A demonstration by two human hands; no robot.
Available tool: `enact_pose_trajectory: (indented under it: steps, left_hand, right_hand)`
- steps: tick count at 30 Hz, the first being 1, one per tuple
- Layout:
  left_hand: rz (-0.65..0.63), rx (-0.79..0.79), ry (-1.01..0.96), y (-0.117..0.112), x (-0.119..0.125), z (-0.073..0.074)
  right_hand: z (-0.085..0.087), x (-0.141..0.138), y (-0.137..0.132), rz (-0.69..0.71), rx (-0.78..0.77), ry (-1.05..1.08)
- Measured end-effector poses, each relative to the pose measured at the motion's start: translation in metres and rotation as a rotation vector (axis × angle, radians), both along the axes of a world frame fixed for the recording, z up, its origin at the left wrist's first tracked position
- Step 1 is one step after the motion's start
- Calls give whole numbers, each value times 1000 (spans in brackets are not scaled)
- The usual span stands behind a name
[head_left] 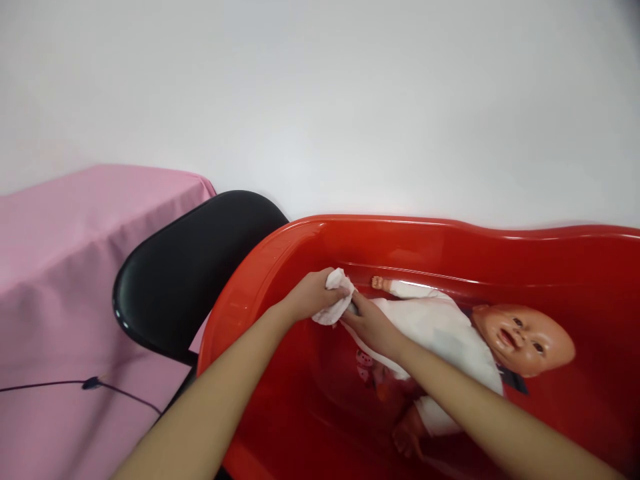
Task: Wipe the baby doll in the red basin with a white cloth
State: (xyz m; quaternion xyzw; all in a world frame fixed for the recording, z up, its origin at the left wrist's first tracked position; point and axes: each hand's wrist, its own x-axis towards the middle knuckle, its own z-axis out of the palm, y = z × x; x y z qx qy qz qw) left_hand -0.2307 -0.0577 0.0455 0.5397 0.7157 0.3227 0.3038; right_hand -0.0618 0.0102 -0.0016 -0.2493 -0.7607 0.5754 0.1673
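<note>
A baby doll (440, 330) in white clothing lies on its back inside a red tub (295, 380), its head to the right and its lower body towards my hands. At the doll's lower end, my left hand (315, 293) is closed on a bunched white cloth (330, 315). I cannot tell if this cloth is separate or part of the doll's clothing. My right hand (373, 325) meets the cloth from the right, its fingers closed at the cloth's edge beside the doll's clothing. The doll's legs are mostly hidden behind my hands and right forearm.
A black chair (195, 273) stands against the tub's left end. Further left is a surface draped in pink cloth (100, 220), with a dark cable (93, 383) across it. A small pink patterned item (365, 365) lies in the tub. Behind rises a white wall (320, 113).
</note>
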Motion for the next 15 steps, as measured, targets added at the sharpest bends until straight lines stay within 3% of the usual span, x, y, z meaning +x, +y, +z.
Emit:
enact_pose_trajectory:
  steps: [4,12,15]
  left_hand:
    - [18,30,25,0,0,-4]
    - [-9,-13,147,2,-3,-11]
    - [-28,0,185,0,-3,-11]
  right_hand:
    - [2,2,-2,23,-39,-3]
    - [-8,17,-5,51,151,-339]
    - [-8,17,-6,46,183,-371]
